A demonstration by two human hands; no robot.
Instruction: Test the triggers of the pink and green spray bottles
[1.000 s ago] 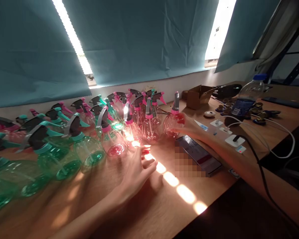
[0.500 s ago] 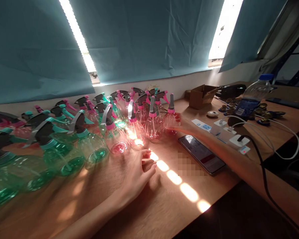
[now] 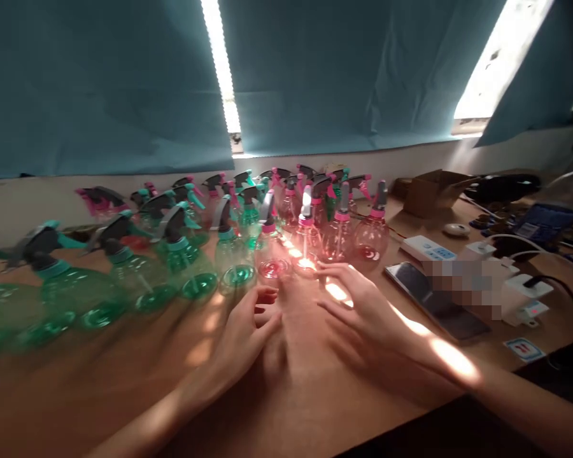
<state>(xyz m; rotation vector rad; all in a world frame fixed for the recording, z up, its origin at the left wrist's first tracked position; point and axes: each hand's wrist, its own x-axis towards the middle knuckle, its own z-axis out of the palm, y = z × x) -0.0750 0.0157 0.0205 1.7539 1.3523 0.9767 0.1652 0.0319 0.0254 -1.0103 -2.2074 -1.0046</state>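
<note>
My left hand (image 3: 253, 321) hovers over the table with fingers curved and thumb apart, holding nothing. My right hand (image 3: 356, 299) is also empty, its thumb and fingers spread, just in front of the pink spray bottles. Nearest to the hands stand a pink spray bottle (image 3: 273, 251) and another pink spray bottle (image 3: 310, 245) in bright sunlight. A third pink spray bottle (image 3: 371, 236) stands at the right end of the row. To the left is a green spray bottle (image 3: 236, 264), with several more green ones beyond it. Further pink and green bottles are crowded behind.
A phone (image 3: 434, 302) lies right of my right hand, beside a power strip (image 3: 427, 248) with plugged-in chargers and cables. A cardboard box (image 3: 434, 194) sits at the back right, near a large plastic bottle (image 3: 549, 210). Blue curtains (image 3: 310, 76) hang behind the wooden table (image 3: 296, 401).
My right hand has come away from the rightmost pink spray bottle, back toward the table's middle, and is empty. The view has turned left. My left hand stays in much the same pose.
</note>
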